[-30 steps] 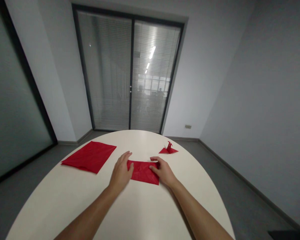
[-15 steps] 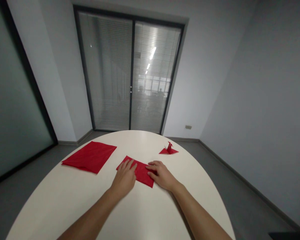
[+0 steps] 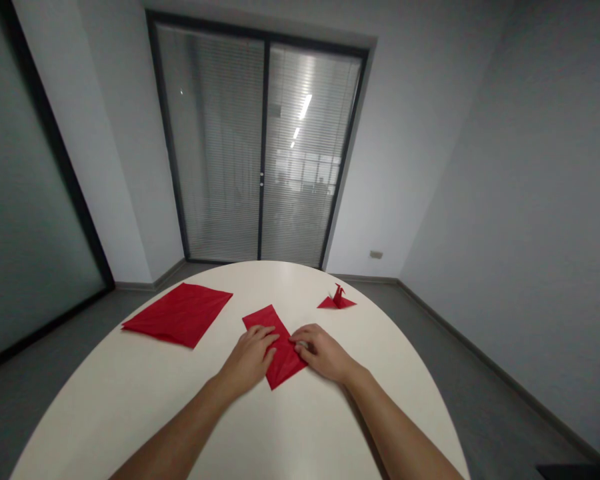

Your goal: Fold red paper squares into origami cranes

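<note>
A folded red paper rectangle (image 3: 276, 347) lies on the white table (image 3: 280, 427), turned so its long side runs away from me. My left hand (image 3: 250, 357) rests flat on its left edge, fingers stretched out. My right hand (image 3: 320, 350) presses its right edge with fingers laid flat and pointing left. The fingertips of both hands nearly meet over the paper.
A larger stack of red paper sheets (image 3: 179, 313) lies to the left on the table. A small folded red paper crane (image 3: 337, 298) stands at the far right. Beyond the table's rounded far edge are glass doors with blinds (image 3: 260, 147) and grey floor.
The folded red paper has been rotated on the table, from lying crosswise to pointing away from me. Both hands moved closer together on it.
</note>
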